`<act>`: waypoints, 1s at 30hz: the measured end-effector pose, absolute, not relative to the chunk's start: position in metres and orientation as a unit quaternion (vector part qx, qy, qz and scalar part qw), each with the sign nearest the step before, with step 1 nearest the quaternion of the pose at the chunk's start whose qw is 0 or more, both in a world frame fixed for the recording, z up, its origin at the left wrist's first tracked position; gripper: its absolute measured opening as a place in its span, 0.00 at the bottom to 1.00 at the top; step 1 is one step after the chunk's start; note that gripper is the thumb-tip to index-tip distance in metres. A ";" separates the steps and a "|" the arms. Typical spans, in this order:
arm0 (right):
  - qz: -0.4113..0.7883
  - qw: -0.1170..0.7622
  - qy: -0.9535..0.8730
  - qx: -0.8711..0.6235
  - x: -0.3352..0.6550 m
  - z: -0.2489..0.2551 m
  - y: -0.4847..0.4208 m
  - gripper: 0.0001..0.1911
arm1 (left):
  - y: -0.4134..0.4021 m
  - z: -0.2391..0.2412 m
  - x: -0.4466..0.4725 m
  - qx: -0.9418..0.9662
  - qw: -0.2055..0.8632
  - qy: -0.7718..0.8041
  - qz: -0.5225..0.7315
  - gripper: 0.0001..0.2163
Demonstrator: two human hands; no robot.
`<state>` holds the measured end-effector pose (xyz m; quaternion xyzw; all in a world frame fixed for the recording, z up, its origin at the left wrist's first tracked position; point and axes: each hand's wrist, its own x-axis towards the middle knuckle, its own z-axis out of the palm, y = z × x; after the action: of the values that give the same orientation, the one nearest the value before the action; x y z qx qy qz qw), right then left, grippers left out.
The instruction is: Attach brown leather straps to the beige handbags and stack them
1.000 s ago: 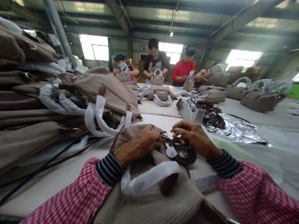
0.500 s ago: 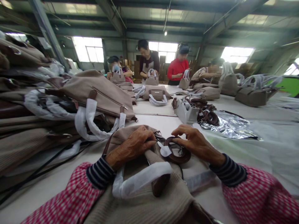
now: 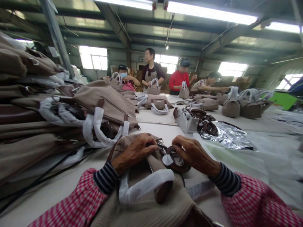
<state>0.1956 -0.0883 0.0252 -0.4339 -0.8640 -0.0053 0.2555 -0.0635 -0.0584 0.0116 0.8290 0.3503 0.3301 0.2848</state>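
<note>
A beige ribbed handbag (image 3: 142, 201) lies on the white table (image 3: 47, 192) right in front of me, its handle wrapped in white paper (image 3: 144, 186). My left hand (image 3: 136, 151) is closed on the bag's upper corner by a metal ring. My right hand (image 3: 193, 154) is closed on a coiled dark brown strap (image 3: 176, 160) with a metal clasp, held against that same corner. A small white tag (image 3: 167, 160) hangs between both hands.
A tall stack of beige bags (image 3: 35, 107) with wrapped handles fills the left. A grey box of coiled brown straps (image 3: 189, 121) and crinkled silver plastic (image 3: 227, 135) lie ahead right. Several people stand at the far end handling bags (image 3: 156, 101).
My right hand has moved left with the coiled strap, closer to my left hand and the bag's corner. The view has tilted up slightly.
</note>
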 end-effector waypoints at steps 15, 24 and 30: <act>0.238 0.476 -0.736 -0.419 0.175 0.034 -0.069 0.08 | -0.060 0.011 -0.061 0.717 0.500 0.283 0.394 0.15; 0.091 0.288 -0.840 -0.452 0.218 0.020 -0.087 0.06 | -0.058 0.010 -0.063 0.737 0.471 0.302 0.380 0.13; -0.025 0.243 -0.866 -0.436 0.208 0.005 -0.086 0.09 | -0.059 0.011 -0.064 0.742 0.457 0.314 0.376 0.13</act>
<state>0.2077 -0.0858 0.0054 -0.4365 -0.8659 -0.0253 0.2430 -0.0640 -0.0590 0.0109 0.7425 0.3139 0.3756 0.4573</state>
